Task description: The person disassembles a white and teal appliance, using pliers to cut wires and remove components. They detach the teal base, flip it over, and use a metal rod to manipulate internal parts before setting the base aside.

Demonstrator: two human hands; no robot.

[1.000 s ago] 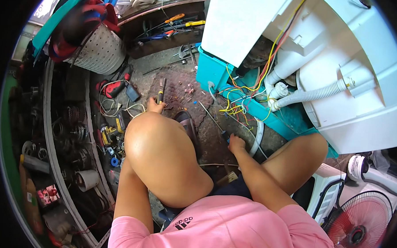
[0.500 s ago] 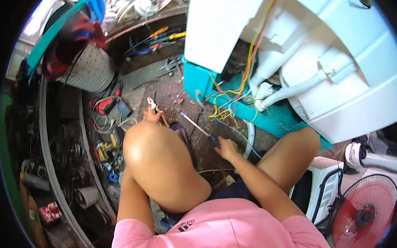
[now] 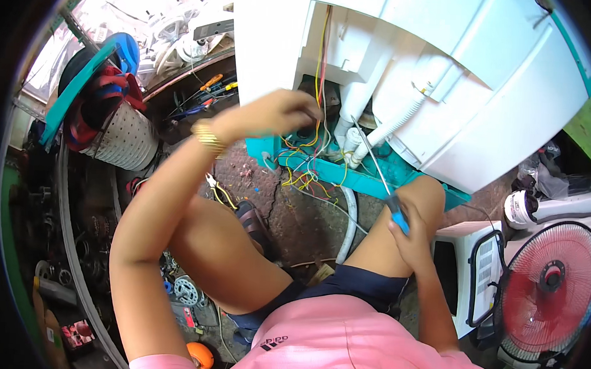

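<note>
My left hand (image 3: 282, 111) is now up in the open back of the washer (image 3: 445, 79), fingers pinched together at the wires (image 3: 302, 175); can't tell if they actually grip one. Half a second ago it was down by the floor near my knee. Right hand (image 3: 409, 232) is clamped on the screwdriver (image 3: 390, 195) handle, resting against my right knee, shaft angled up toward the white hoses (image 3: 377, 132); earlier the tip lay low over the floor. So both hands have moved off the floor into the wiring bay. Pliers (image 3: 215, 184) lie on the floor by my left leg. Red fan (image 3: 551, 288) sits to the right.
</note>
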